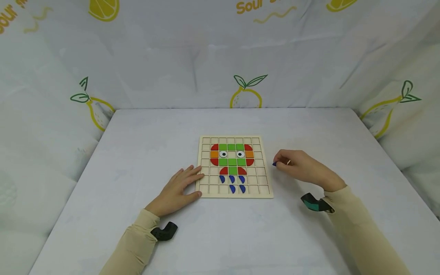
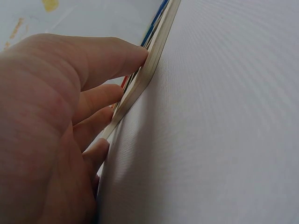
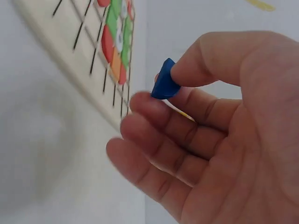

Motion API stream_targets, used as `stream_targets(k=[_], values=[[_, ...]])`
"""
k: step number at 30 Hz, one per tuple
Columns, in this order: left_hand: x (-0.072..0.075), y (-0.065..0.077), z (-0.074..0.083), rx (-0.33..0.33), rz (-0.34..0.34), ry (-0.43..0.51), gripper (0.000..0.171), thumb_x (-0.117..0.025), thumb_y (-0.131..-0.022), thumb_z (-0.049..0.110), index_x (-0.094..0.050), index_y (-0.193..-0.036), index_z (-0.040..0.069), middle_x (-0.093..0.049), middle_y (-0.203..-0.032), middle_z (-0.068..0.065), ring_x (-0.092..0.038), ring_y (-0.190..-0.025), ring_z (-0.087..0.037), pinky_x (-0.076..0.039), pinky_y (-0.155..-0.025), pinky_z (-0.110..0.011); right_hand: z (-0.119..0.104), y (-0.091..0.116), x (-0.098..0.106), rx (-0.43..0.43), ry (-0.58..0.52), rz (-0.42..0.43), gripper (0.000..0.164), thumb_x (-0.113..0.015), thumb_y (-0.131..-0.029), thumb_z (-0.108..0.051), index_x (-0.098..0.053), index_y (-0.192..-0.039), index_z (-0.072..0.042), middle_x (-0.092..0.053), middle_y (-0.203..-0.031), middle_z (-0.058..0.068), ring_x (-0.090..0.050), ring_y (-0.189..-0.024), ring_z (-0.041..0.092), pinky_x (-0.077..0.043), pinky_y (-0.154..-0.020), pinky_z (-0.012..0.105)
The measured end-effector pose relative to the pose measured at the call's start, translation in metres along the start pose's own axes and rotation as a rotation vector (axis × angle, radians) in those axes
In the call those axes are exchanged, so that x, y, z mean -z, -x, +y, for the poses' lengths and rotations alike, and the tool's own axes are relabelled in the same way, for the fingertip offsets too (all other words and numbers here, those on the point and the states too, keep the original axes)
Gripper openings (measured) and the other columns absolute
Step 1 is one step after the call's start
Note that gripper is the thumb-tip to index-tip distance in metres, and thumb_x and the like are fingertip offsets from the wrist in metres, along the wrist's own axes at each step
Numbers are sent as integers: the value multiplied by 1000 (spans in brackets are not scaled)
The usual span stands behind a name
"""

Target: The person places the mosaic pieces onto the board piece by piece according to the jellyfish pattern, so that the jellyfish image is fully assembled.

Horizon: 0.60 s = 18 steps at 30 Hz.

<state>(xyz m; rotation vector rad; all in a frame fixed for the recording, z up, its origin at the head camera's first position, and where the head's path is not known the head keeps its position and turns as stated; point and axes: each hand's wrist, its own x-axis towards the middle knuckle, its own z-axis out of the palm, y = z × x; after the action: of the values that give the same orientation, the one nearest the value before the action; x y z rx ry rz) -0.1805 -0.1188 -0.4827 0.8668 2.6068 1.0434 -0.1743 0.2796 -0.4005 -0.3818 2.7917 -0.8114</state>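
Observation:
A square wooden grid board lies on the table, bearing green, red and orange tiles and two eye tiles. Below them sit several blue leaf-shaped pieces in separate cells. Along the board's left edge rests my left hand, fingers spread; the left wrist view shows its thumb touching the board's side. To the right of the board, my right hand pinches a blue piece between thumb and index finger, apart from the board. Its other fingers are loosely bent in the right wrist view.
A white cloth covers the table. Behind and at both sides hangs a white curtain printed with lemons. A dark device is strapped to each wrist, one being the right wrist camera.

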Motion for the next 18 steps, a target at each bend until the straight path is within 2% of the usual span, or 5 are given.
stream_targets(k=[9,14,18], values=[[0,0,0,11,-2,4,56,-71,-93,24,-55,-146,15,-36,-165,0,-21,-158,-27,-10,-131,-51,-26,-15,-2,62,-59,-5,14,-61,-97,-10,-67,-109,-8,-67,-100,4,-56,-91,19,-51,-69,22],[0,0,0,3,3,-3,56,-71,-93,25,-55,-146,15,-37,-165,-1,-22,-158,-27,-11,-130,-51,-36,-21,-8,113,-114,-24,13,-63,-95,-7,-67,-107,-9,-67,-99,3,-55,-90,19,-51,-68,21],[0,0,0,5,0,-4,56,-71,-94,26,-55,-147,15,-37,-165,0,-22,-158,-27,-11,-131,-51,-43,-25,-15,149,-113,-51,12,-67,-96,-8,-67,-108,-8,-67,-98,1,-57,-91,18,-52,-72,22]])
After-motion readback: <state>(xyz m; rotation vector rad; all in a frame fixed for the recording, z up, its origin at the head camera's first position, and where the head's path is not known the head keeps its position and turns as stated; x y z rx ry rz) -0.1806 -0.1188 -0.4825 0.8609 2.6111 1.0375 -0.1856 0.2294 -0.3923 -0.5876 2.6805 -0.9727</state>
